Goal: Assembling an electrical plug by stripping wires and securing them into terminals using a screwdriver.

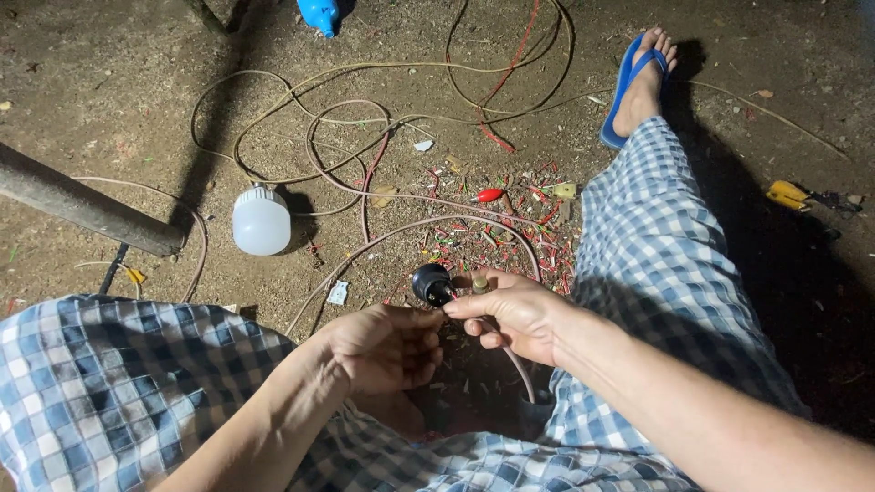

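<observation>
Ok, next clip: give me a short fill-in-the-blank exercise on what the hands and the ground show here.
1. The right hand pinches a black lamp socket wired to a ____ cable.
2. The white bulb lies on the ____.
3. The foot wears a ____ sandal.
4. The left hand is curled just ____ the socket.

Missing words: pink; ground; blue; below

The person wears loose trousers (652, 264) in a blue, grey and white check, covering both legs. Both forearms are bare, with no sleeves, and the hands (510, 314) carry no gloves. At one o'clock, a blue flip-flop (627, 87) sits on one foot.
</observation>
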